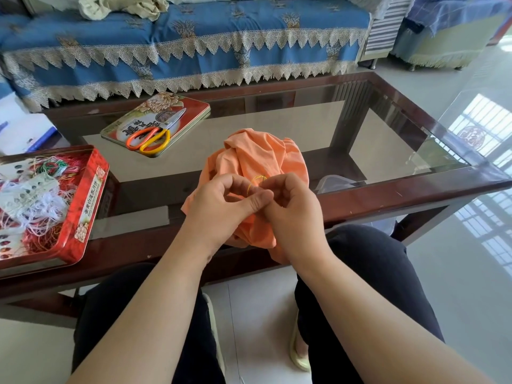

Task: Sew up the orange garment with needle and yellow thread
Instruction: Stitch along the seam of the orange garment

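The orange garment (260, 159) is bunched up over the near edge of the glass table, partly hanging toward my lap. My left hand (221, 203) grips a fold of it, thumb pressed across the cloth. My right hand (293, 206) is right beside it, fingers curled and pinching at the fabric. A small loop of yellow thread (256, 180) arcs between the two hands just above my fingertips. The needle itself is too small to make out; it may be hidden in my right fingers.
A red tin (83, 206) full of tangled threads stands at the left table edge. Its lid (155, 123) lies further back with orange-and-yellow scissors (151, 138) on it. The glass-topped table (388, 151) has a dark wooden frame. A blue-covered sofa (194, 40) stands behind.
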